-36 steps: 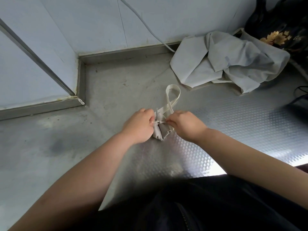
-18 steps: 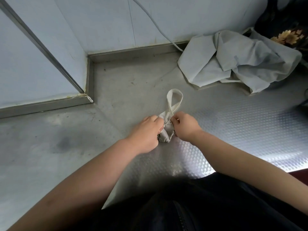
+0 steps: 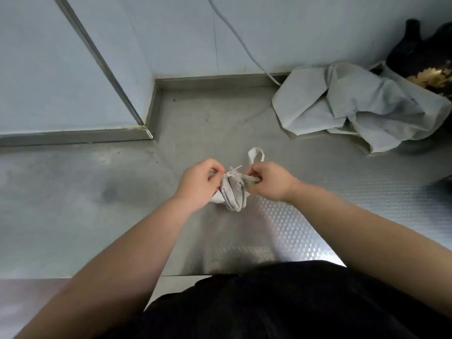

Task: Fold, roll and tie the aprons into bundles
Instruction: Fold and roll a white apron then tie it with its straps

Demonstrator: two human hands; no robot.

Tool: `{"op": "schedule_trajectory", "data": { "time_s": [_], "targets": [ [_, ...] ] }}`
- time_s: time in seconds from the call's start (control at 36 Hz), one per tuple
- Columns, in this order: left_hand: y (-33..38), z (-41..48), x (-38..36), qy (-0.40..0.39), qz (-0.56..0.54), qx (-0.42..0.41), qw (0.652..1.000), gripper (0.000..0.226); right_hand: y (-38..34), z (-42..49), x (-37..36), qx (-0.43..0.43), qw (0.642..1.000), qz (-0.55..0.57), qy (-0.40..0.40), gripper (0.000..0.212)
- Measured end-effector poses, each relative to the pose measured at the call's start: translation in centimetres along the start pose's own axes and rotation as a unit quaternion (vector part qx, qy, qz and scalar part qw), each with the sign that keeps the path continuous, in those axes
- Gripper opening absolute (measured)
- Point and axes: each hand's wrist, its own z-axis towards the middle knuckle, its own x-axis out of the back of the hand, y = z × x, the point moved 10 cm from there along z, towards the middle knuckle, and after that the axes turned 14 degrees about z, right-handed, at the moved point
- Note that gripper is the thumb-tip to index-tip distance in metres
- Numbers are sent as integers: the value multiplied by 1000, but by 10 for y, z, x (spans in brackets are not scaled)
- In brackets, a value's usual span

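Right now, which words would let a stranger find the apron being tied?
On the steel worktop, between the left hand and the right hand, lies the rolled apron bundle. Unlike the loose aprons heaped near the wall, it is small, tight and strap-bound.

Looks like a commercial kitchen or food-prep room. Landmark: embossed stainless steel worktop [image 3: 342, 196]. A steel upstand [image 3: 215, 81] runs along its back edge, with pale blue wall panels [image 3: 171, 33] above it and a metal trim strip [image 3: 97, 59] at the corner. There's a heap of grey aprons [image 3: 354, 106] on its far right.
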Motion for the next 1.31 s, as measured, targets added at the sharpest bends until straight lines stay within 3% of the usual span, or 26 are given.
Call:
{"op": "schedule_trajectory", "data": {
  "time_s": [0.03,0.11,0.17,0.31,0.42,0.5,0.56,0.61,0.67,0.75,0.92,0.94,1.0,1.06,1.14,1.22,1.31],
  "targets": [
    [0,-2,-7,-20,17,-4,1000,10,-3,-1,-3,9,1000,-6,-5,9],
    [-4,-19,-26,-83,93,6,992,63,-15,-10,-13,41,999,18,-23,6],
    [-4,-30,-37,-107,111,0,988,81,-16,-18,-16,42,996,68,-34,11],
    [-10,-56,-52,-109,21,74,991,66,-11,-36,-11,42,995,68,-53,23],
    [-5,-67,-28,-1,-82,122,989,53,-6,-47,0,12,997,13,-69,37],
    [-9,-73,0,114,-267,182,939,34,-9,-53,10,21,991,-111,-70,35],
    [-20,-79,15,181,-366,218,887,42,-10,-56,23,21,989,-145,-39,22],
    [-27,-79,29,195,-292,246,903,65,-9,-56,38,14,993,-118,11,11],
    [-29,-85,30,152,-108,280,941,86,-14,-57,51,23,996,-72,54,23],
    [-19,-97,15,69,54,293,952,112,-31,-62,58,73,994,-21,75,35],
    [49,-77,-4,27,101,72,992,90,-60,-77,54,160,985,29,53,17],
    [61,-76,-2,30,116,48,992,69,-64,-80,56,172,983,36,58,11],
    [71,-75,12,78,98,44,991,4,-66,-82,62,178,980,48,75,4],
    [67,-75,37,165,-25,76,983,24,-62,-84,74,165,980,47,102,5],
    [40,-82,75,299,-292,158,894,29,-48,-78,98,100,984,35,140,9],
    [26,-88,97,337,-364,184,849,24,-35,-71,110,32,982,108,149,20],
    [28,-86,108,320,-390,183,844,19,-50,-70,117,38,955,239,170,19]
  ]
}}
